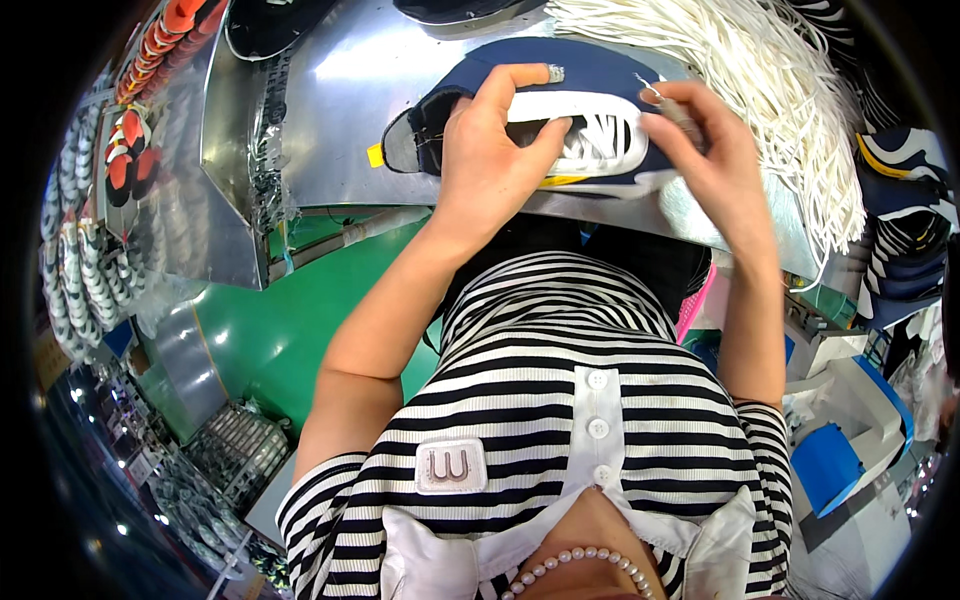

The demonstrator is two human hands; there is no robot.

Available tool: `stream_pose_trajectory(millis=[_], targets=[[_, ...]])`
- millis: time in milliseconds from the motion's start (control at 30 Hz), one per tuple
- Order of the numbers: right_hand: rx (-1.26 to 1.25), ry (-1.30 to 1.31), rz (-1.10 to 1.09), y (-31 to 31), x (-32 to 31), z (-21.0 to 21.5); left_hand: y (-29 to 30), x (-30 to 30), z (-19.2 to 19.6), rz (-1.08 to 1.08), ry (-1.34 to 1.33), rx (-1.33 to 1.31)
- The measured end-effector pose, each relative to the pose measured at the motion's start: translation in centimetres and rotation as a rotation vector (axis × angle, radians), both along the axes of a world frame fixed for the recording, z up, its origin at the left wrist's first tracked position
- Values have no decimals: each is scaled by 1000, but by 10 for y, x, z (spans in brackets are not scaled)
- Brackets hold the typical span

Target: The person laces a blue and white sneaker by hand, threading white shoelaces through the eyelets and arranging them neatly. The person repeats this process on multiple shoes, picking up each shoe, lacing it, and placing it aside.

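Shoe (585, 103): under left hand (490, 150), which grips it, thumb at opening. Right hand (712, 145): pinching a thin tool (677, 118), blurred. Laces (790, 130): beyond right hand. Advisable: steady left hold, light right.

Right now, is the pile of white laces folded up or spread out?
Spread out: the lace pile fans loosely over the metal table, mostly right of the shoe.

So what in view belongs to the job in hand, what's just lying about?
In the job:
navy shoe, under the left hand
white lace in it
slim object in the right hand, kind unclear
white lace pile, probably

Apparently lying about:
navy shoe pieces, right
reddish shoe parts, far left
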State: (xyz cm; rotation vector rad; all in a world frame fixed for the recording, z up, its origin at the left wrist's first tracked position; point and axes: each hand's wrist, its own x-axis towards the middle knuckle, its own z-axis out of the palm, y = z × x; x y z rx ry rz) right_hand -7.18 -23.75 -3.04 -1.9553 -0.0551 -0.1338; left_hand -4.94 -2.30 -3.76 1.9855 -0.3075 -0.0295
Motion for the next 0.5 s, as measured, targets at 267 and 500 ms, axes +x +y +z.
stream_pose_trajectory(millis=[267, 500], targets=[[617, 46, -274, 16, 1, -32, 2, 19, 17, -63, 359, -176], [-316, -481, 26, 34, 4, -27, -6, 27, 14, -112, 433, -135]])
